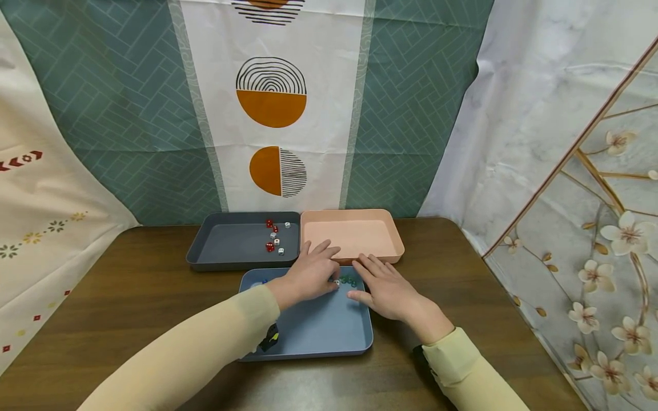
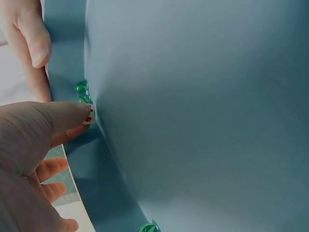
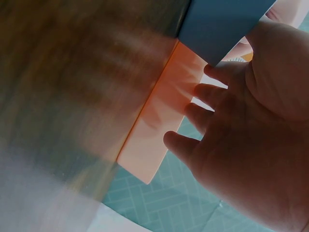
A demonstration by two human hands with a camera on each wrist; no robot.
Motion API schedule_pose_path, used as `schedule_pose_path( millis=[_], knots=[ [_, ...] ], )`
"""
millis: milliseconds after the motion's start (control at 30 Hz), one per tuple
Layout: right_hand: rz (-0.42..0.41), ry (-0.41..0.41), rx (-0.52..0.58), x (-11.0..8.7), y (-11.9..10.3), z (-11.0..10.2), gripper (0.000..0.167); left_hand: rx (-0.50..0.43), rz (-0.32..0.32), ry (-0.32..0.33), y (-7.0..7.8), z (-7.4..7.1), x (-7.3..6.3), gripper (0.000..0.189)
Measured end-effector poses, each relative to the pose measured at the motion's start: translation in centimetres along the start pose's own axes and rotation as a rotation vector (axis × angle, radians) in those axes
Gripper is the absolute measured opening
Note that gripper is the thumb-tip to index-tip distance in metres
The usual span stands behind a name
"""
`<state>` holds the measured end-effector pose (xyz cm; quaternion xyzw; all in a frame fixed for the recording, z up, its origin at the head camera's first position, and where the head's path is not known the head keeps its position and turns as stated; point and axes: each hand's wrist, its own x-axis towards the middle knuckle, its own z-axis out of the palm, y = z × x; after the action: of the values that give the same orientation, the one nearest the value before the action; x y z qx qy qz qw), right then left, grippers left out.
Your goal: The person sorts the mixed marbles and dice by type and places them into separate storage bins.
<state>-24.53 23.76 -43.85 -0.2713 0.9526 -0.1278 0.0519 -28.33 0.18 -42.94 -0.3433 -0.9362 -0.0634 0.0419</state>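
My left hand [image 1: 311, 273] pinches a white die [image 2: 90, 116] with red pips between thumb and index finger, at the far wall of the blue tray [image 1: 324, 331]. Right beside the die, several green glass marbles [image 1: 349, 280] lie along that wall; another green marble [image 2: 149, 227] shows lower in the left wrist view. My right hand [image 1: 389, 290] is spread with straight fingers over the blue tray's far right corner, holding nothing. Its fingertips are near the peach tray [image 1: 354, 233]. A bit of blue [image 1: 264, 281] shows at the blue tray's far left, partly hidden by the left arm.
A dark grey tray [image 1: 226, 240] stands behind on the left, with several red dice [image 1: 269, 246] and white dice [image 1: 281, 251] toward its right side. The peach tray adjoins it. All trays stand on a brown wooden table [image 1: 139, 291], with patterned cloth hanging behind.
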Motion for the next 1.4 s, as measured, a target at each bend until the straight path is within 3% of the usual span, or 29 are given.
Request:
schedule_pose_path(
  millis=[300, 733, 1133, 1400],
  knots=[
    [0.001, 0.003, -0.012, 0.1, -0.1, 0.1, 0.084, 0.002, -0.006, 0.026, -0.2, -0.9, -0.7, 0.011],
    [0.014, -0.008, -0.015, -0.1, -0.3, -0.1, 0.083, -0.006, -0.028, 0.072, -1.0, -3.4, -1.8, 0.007],
    [0.025, -0.009, -0.015, 0.0, -0.3, 0.0, 0.083, 0.09, -0.064, 0.116, -3.0, -5.4, -2.7, 0.008],
    [0.014, -0.011, -0.002, 0.0, -0.3, 0.0, 0.082, 0.038, -0.121, 0.169, -5.2, -6.6, -3.2, 0.008]
  ],
)
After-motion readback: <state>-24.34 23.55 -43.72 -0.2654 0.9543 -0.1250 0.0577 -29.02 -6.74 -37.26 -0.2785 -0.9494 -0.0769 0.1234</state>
